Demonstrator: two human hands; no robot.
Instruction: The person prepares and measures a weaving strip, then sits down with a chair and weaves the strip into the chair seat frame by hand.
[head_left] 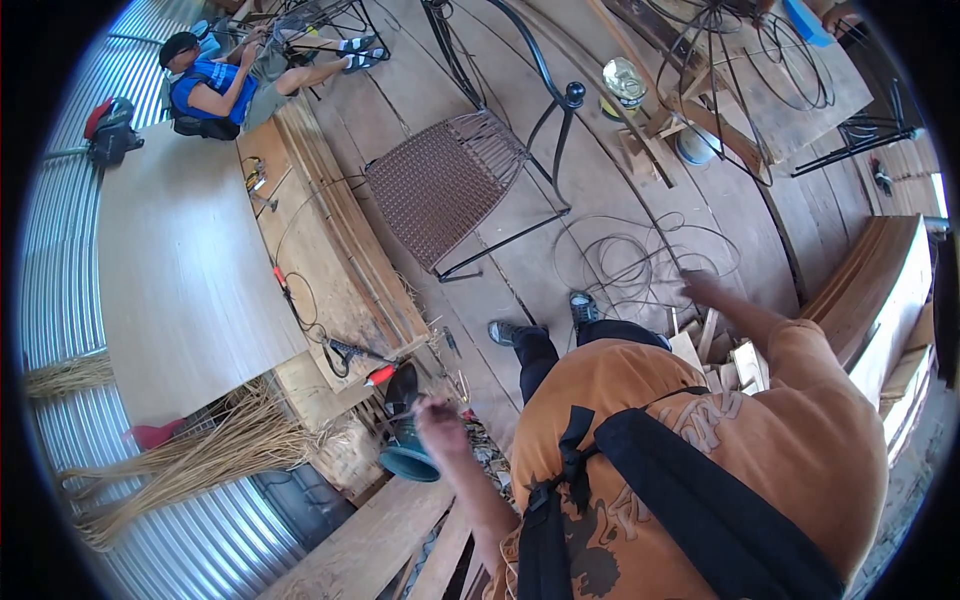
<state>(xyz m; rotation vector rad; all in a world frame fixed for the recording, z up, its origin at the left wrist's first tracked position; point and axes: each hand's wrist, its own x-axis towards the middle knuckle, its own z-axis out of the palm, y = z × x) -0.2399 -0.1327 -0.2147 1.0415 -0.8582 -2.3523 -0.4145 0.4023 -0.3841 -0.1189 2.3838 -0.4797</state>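
Note:
My left hand (440, 425) is out to the left side, smeared by motion, so I cannot make out its fingers. It is nearest to a dark green round container (410, 460) and a red-handled tool (380, 375) at the workbench corner. My right hand (702, 288) is stretched to the right, also blurred, over a loose coil of thin brown weaving strand (640, 262) on the floor. Whether it grips the strand is not clear. Ahead of my feet stands a black metal chair frame (545, 80) with a woven brown seat (440, 185).
A wooden workbench (290, 200) with a pale board (190, 270) runs along the left. Bundled dry strips (215, 450) lie behind it. Wood offcuts (740, 370) pile at my right. A seated person (215, 90) works at the far left; another person's hand (840, 15) shows far right.

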